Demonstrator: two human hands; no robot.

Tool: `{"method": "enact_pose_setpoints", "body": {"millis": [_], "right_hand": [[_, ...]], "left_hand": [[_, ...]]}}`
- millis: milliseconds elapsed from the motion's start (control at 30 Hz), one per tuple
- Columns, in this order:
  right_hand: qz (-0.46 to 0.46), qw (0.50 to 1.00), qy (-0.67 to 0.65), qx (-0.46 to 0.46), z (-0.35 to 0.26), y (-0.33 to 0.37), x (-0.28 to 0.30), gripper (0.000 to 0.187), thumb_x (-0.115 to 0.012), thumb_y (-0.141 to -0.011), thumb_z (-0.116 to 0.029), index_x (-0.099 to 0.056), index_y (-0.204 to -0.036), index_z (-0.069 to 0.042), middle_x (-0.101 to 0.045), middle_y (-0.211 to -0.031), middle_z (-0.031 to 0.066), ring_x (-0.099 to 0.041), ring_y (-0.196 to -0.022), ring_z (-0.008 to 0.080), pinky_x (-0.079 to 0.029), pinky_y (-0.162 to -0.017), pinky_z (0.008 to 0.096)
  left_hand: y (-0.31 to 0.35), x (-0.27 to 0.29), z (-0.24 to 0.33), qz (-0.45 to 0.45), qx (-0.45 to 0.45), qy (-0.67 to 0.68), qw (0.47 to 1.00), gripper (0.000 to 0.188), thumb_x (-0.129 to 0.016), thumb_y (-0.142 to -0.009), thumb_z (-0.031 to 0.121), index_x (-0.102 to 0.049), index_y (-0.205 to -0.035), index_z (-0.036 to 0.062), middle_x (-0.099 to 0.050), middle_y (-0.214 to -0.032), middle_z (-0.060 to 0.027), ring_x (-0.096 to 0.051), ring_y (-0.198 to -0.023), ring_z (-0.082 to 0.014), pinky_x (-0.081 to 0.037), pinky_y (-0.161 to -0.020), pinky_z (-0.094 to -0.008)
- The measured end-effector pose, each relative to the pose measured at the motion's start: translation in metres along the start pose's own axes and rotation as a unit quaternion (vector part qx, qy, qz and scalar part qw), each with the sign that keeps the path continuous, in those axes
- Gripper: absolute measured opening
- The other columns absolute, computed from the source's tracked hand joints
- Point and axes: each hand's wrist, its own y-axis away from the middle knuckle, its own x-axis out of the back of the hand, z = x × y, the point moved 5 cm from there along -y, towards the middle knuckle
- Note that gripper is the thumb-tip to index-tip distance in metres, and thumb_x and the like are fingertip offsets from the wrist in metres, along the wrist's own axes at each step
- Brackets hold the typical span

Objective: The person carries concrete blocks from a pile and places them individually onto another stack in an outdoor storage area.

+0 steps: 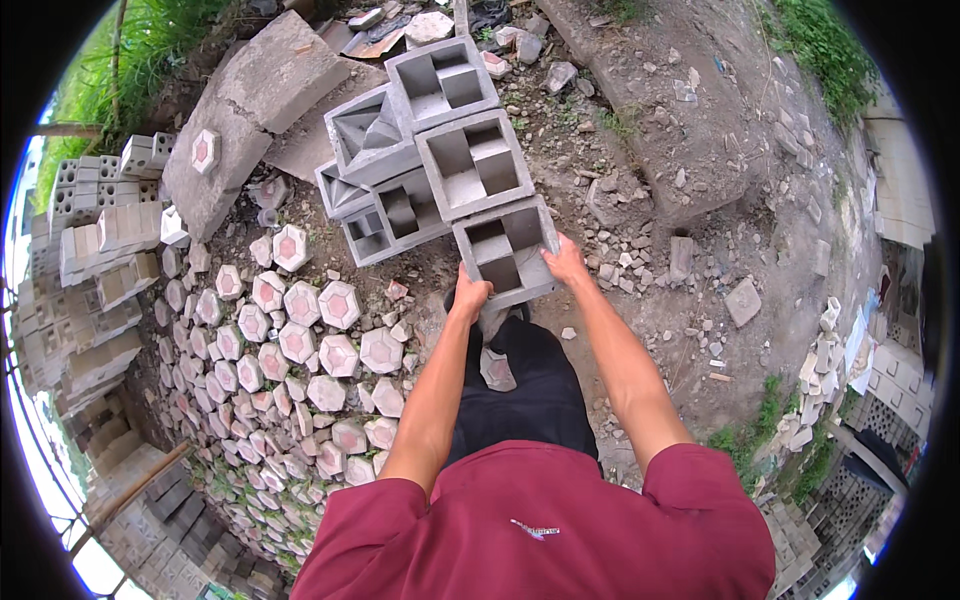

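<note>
A square grey concrete block [540,268] with stepped hollows is between my two hands, in front of my legs. My left hand [472,294] is closed on its near left edge, and my right hand [566,260] grips the right side. Just beyond it, close against its far edge, sits a similar hollow block [432,160]. Another such block [396,68] lies farther off, with several more set to the left, among them one with a slanted inner shape [372,128]. The underside of the held block is hidden, so I cannot tell whether it rests on anything.
Hexagonal pavers [298,303] with reddish centres cover the ground to the left. A broken concrete slab [262,80] lies at the far left, a long slab [640,110] at the far right. Perforated blocks are stacked [105,240] along the left edge. Rubble [625,245] lies right.
</note>
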Motion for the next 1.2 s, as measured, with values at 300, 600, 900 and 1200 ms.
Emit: {"method": "enact_pose_setpoints", "body": {"millis": [300, 600, 900, 1200], "right_hand": [[-0.009, 0.999, 0.031, -0.005, -0.101, 0.11, 0.022, 0.055, -0.07, -0.078, -0.026, -0.056, -0.125, -0.001, -0.067, -0.089, 0.0216, -0.067, -0.082, 0.0289, -0.051, -0.077, 0.0366], [-0.275, 0.921, -0.274, -0.038, -0.211, 0.185, -0.034, 0.074, -0.07, -0.087, -0.031, -0.035, -0.145, -0.001, -0.054, -0.129, 0.013, -0.052, -0.115, 0.0201, -0.04, -0.098, 0.0314], [-0.444, 0.87, -0.167, 0.136, -0.359, 0.218, -0.15, 0.09, -0.062, -0.075, -0.005, -0.017, -0.153, -0.005, -0.057, -0.116, 0.0109, -0.055, -0.094, 0.0194, -0.046, -0.085, 0.0297], [-0.576, 0.783, -0.002, 0.237, -0.503, 0.301, -0.27, 0.091, -0.062, -0.072, -0.003, -0.019, -0.152, -0.005, -0.059, -0.114, 0.0099, -0.056, -0.09, 0.0176, -0.047, -0.082, 0.0283]], "left_hand": [[0.121, 0.058, 0.032, 0.002, -0.01, 0.134, 0.991, 0.088, -0.051, -0.055, -0.012, -0.036, -0.14, 0.0066, -0.057, -0.111, -0.0094, -0.054, -0.099, -0.0235, -0.048, -0.075, -0.0326], [0.261, 0.168, 0.093, 0.13, -0.067, 0.107, 0.983, 0.085, -0.049, -0.063, -0.009, -0.028, -0.144, 0.0049, -0.059, -0.105, -0.0124, -0.053, -0.076, -0.0157, -0.046, -0.063, -0.0279], [0.336, 0.298, 0.031, 0.281, -0.092, 0.224, 0.929, 0.081, -0.054, -0.062, -0.006, -0.032, -0.14, -0.0015, -0.058, -0.087, -0.0085, -0.053, -0.068, -0.0151, -0.043, -0.055, -0.0283], [0.433, 0.384, -0.015, 0.463, -0.111, 0.369, 0.798, 0.059, -0.055, -0.061, -0.007, -0.05, -0.12, -0.0011, -0.056, -0.083, -0.0047, -0.052, -0.068, -0.0142, -0.043, -0.055, -0.0282]]}}
